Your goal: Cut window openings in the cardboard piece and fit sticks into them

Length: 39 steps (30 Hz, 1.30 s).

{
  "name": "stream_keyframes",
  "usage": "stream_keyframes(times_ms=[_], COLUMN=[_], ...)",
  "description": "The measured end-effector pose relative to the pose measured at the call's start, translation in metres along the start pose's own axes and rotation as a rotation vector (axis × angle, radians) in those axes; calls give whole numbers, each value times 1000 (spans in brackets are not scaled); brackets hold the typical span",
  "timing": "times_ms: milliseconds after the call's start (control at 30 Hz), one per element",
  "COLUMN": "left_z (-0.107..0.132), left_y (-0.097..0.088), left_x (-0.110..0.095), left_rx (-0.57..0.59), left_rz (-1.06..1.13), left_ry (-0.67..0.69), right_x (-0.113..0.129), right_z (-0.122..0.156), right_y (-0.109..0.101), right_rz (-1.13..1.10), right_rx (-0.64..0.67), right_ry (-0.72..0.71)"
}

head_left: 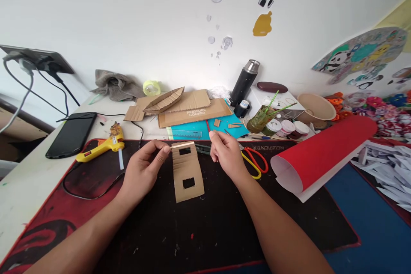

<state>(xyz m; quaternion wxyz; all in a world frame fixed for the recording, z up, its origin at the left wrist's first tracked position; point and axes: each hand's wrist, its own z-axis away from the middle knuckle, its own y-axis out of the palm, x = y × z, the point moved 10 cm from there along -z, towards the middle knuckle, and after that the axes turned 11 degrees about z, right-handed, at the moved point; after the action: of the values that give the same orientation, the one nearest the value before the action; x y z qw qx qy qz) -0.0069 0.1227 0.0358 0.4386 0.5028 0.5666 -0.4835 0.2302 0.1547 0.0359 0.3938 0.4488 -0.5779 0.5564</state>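
A small cardboard piece (188, 172) with two square holes lies on the black and red desk mat (205, 227). My left hand (144, 169) pinches a thin pale cardboard strip (183, 145) held along the piece's top edge. My right hand (226, 154) hovers just right of the piece, fingers curled in a pinch; I cannot make out anything in them. A yellow glue gun (102, 145) lies left of my left hand.
Red-and-yellow scissors (255, 160) lie right of my right hand. A rolled red sheet (321, 154) rests at the right. Behind are flat cardboard (192, 111), a cardboard boat (164, 100), a blue ruler (186, 133), a black flask (245, 80), paint pots (285, 127) and a phone (72, 133).
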Motion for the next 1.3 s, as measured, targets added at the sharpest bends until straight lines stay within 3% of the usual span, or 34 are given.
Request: stream_keyframes(times_ms=[267,433,800,1133,1300], left_z=[-1,-1,-1,2,1], left_y=[0,0,4,11,9], left_x=[1,-3,-9,-14,-11], left_rx=[-26,-29,-14,37,29], left_rz=[51,26,-31,-109,-83], left_ry=[-18,4,47,133,107], right_x=[-14,-16,-3,3,1], right_z=[-7,-12,5,8,7], right_y=[-4,-16,32,36,34], right_rz=[45,122,-91,-103,-106], right_rx=[-2,-107,251,266,242], right_ry=[37,-6,24,11,11])
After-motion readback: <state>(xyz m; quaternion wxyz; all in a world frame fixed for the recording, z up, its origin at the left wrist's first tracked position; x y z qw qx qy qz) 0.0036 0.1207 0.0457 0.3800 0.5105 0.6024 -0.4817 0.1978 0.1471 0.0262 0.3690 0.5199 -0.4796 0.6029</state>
